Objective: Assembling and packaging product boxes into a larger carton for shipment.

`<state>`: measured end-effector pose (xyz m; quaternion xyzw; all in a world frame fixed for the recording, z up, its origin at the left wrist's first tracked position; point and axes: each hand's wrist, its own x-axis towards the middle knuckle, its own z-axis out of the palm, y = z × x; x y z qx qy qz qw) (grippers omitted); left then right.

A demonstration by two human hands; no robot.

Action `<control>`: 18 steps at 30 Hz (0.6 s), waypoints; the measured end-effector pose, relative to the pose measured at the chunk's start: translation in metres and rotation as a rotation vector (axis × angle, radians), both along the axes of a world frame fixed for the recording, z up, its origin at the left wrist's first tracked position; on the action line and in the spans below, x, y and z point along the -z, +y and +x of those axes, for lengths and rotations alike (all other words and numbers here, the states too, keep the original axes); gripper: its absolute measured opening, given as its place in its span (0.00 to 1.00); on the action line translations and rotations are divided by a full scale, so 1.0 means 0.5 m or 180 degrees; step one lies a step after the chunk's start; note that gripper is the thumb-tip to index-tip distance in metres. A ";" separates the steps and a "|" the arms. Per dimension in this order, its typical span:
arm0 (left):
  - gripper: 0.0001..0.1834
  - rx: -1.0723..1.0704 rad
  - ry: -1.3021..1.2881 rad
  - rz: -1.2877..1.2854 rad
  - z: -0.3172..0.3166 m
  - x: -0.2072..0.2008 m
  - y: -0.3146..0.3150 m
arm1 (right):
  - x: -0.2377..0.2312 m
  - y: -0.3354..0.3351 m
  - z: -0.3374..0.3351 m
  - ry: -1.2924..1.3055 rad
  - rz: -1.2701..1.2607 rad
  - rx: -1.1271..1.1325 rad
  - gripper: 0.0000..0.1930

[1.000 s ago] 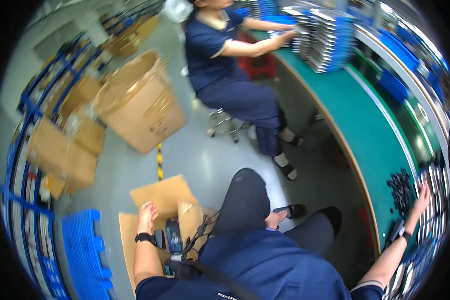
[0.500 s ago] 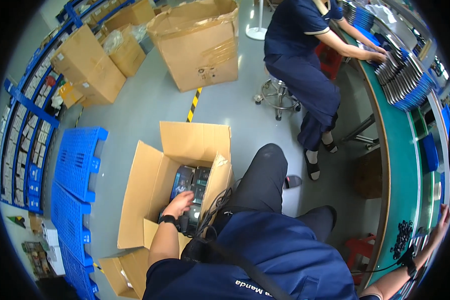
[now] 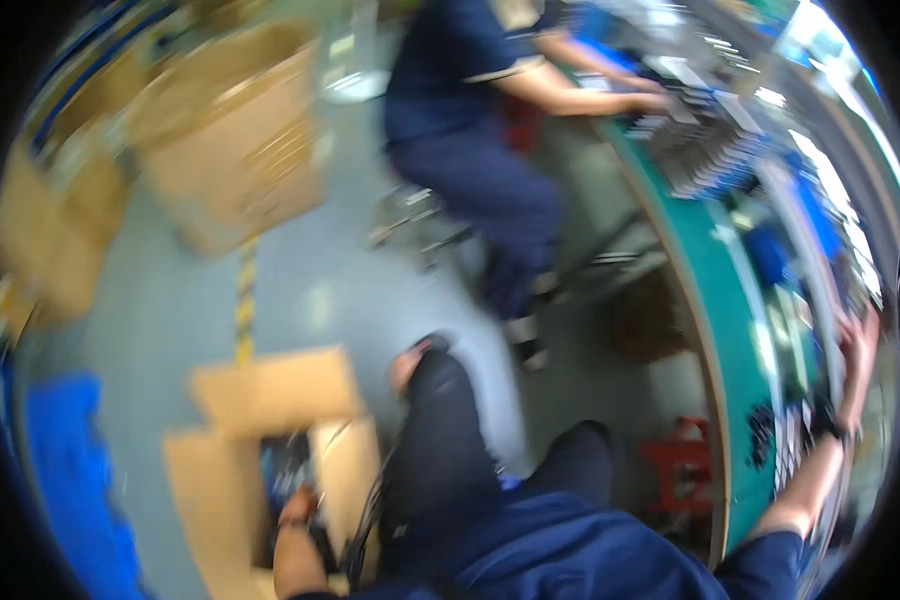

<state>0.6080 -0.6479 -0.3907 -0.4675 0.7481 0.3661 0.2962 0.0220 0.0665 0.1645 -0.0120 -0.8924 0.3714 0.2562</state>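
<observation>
My left hand (image 3: 298, 507) reaches down into an open cardboard box (image 3: 205, 490), over dark printed boxes (image 3: 285, 465) packed inside. Blur hides its fingers, so whether it grips one is unclear. A dark cable (image 3: 367, 515) runs along the box's right side, beside my leg. Far to the right, my right hand (image 3: 856, 345) is held out over the far side of the green-topped workbench (image 3: 715, 310), fingers stretched and apart, with no object visible in them. Small black parts (image 3: 761, 437) lie in a heap on the bench, left of my right forearm.
A co-worker (image 3: 470, 160) sits ahead on a wheeled stool, hands at a row of stacked panels (image 3: 705, 140) on the bench. A large carton (image 3: 240, 150) stands at the far left. Blue pallets (image 3: 75, 480) lie left of the open box; a red stool (image 3: 680, 465) stands under the bench.
The view has swung right and blurred, shifting the scene leftward. My right hand sits farther up along the bench in the picture. My left hand is still in the box.
</observation>
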 end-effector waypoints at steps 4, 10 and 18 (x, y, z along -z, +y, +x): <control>0.21 0.1260 0.1534 0.0359 -0.507 0.122 0.001 | -0.050 -0.240 -0.037 0.0267 -0.0222 -0.0289 0.42; 0.20 0.1186 0.2753 0.0493 -0.578 0.187 -0.014 | -0.101 -0.332 -0.004 0.0923 0.0068 -0.0095 0.37; 0.21 0.0404 0.0997 -0.0512 0.205 0.364 0.112 | 0.332 -0.206 -0.221 -0.1200 0.0753 -0.0915 0.32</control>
